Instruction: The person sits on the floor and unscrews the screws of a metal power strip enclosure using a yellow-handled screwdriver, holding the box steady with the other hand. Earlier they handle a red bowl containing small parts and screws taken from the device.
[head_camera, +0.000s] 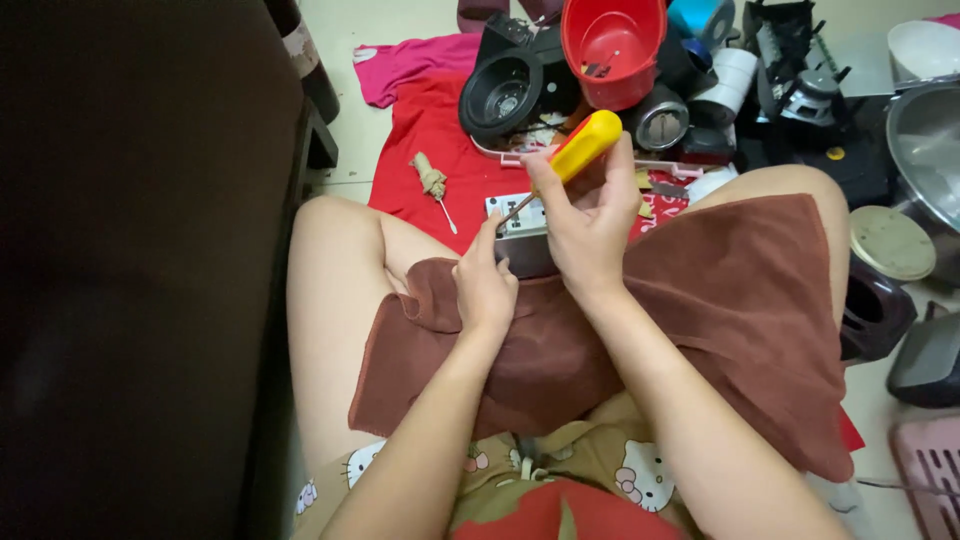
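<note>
Small grey metal box with a white panel on its top face sits on the brown towel spread across the person's lap, at the towel's far edge between the knees, above the red cloth on the floor. Left hand is closed against the box's near left side, thumb up along its edge, steadying it. Right hand is wrapped around a yellow-handled screwdriver, shaft angled down and left, tip on the white panel near its left end; whether the tip is seated in a screw cannot be told. Risks, as judged: the box rests on soft towel over bare legs, not a firm surface, so downward force may tilt or shift it and let the tip jump out. The left thumb lies just beside the tip, directly in the path of a slip. A freed screw would likely drop into the towel folds or onto the red cloth among the clutter: the black round housing, the red plastic bowl, a small tan-handled tool lying loose nearby.
</note>
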